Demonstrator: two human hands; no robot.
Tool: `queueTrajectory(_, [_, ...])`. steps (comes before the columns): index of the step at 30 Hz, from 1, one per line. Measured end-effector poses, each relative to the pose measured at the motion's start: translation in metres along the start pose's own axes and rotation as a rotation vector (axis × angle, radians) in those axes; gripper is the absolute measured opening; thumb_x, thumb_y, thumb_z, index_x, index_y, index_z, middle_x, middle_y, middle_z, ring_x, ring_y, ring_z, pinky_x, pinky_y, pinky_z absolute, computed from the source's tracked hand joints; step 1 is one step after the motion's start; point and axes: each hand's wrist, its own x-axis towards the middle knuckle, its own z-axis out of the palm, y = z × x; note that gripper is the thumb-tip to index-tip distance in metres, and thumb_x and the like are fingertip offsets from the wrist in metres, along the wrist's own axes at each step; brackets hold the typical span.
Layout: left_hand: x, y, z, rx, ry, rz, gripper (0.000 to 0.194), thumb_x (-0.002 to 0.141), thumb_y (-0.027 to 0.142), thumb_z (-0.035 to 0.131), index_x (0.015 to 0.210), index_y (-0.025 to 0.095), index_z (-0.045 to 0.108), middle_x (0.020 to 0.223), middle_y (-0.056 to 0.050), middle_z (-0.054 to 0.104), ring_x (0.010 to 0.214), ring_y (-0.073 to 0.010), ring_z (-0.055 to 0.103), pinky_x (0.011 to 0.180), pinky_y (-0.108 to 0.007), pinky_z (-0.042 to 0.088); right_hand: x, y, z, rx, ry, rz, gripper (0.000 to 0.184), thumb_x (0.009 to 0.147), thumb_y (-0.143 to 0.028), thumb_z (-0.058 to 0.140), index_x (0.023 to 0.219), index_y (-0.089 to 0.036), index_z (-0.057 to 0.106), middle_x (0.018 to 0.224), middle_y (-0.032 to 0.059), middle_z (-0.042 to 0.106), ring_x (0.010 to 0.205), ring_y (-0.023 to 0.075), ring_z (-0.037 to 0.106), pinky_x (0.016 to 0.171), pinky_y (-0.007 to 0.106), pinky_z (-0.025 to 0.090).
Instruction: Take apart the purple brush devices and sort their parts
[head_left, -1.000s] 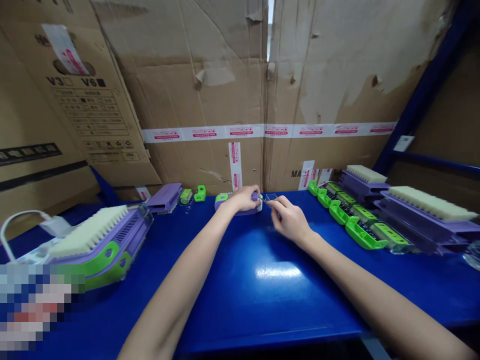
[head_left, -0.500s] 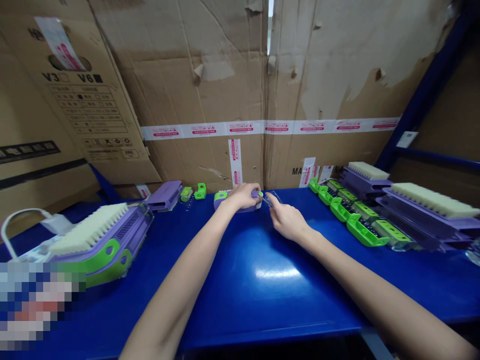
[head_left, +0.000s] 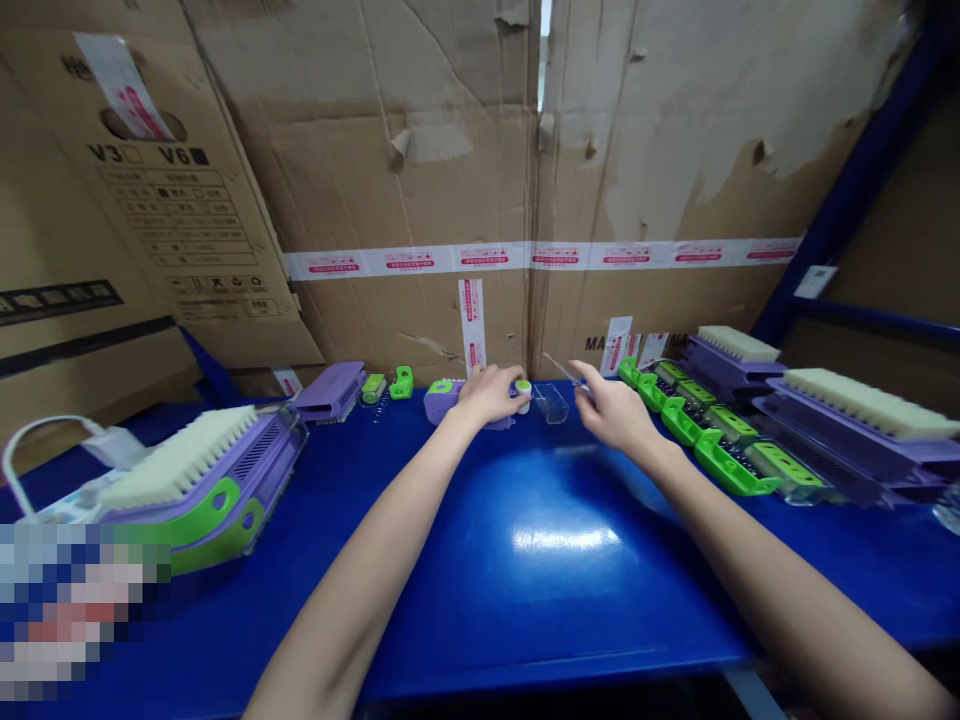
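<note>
Near the back of the blue table, my left hand is closed over a purple and green plastic housing. Its fingers cover much of the housing. A small white piece with a green top shows at its fingertips; whether it is fixed to the housing I cannot tell. To the right, my right hand grips a thin metal tool, its shaft pointing up and left, apart from the housing. Between the hands sits a small clear plastic box.
Purple brushes with cream bristles and a row of green brackets line the right side. At left are another brush unit, a purple shell and a small green bracket. Cardboard walls the back.
My right hand has drawn back to the right with the thin metal tool, away from the housing, leaving the clear box in view. My left hand has shifted slightly right over the housing.
</note>
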Motion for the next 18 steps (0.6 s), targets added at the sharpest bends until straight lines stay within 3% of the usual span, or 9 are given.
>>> queueTrajectory(4, [-0.001, 0.001, -0.001, -0.104, 0.119, 0.0, 0.02, 0.08, 0.038, 0.059, 0.094, 0.024, 0.061, 0.094, -0.002, 0.068, 0.097, -0.0233, 0.058, 0.087, -0.037, 0.039, 0.004, 0.011, 0.009, -0.073, -0.116, 0.177, 0.053, 0.09, -0.028, 0.033, 0.142, -0.017, 0.035, 0.099, 0.0166, 0.069, 0.089, 0.0309, 0.067, 0.072, 0.037, 0.047])
queueTrajectory(9, [0.0, 0.007, -0.003, -0.222, 0.275, 0.067, 0.014, 0.08, 0.029, 0.059, 0.092, 0.022, 0.057, 0.095, -0.002, 0.067, 0.095, -0.0214, 0.056, 0.086, -0.034, 0.04, 0.004, 0.019, 0.019, -0.085, -0.318, 0.241, 0.054, 0.084, -0.023, 0.038, 0.137, -0.015, 0.042, 0.108, 0.0193, 0.065, 0.097, 0.0328, 0.065, 0.076, 0.04, 0.048])
queueTrajectory(18, [0.005, 0.025, 0.002, -0.12, 0.263, 0.129, 0.025, 0.086, 0.024, 0.055, 0.11, 0.019, 0.054, 0.099, -0.006, 0.066, 0.096, -0.0221, 0.058, 0.087, -0.035, 0.039, 0.004, 0.02, 0.02, -0.08, -0.368, 0.242, 0.049, 0.082, -0.023, 0.041, 0.131, -0.017, 0.047, 0.109, 0.0188, 0.064, 0.099, 0.0327, 0.064, 0.076, 0.04, 0.048])
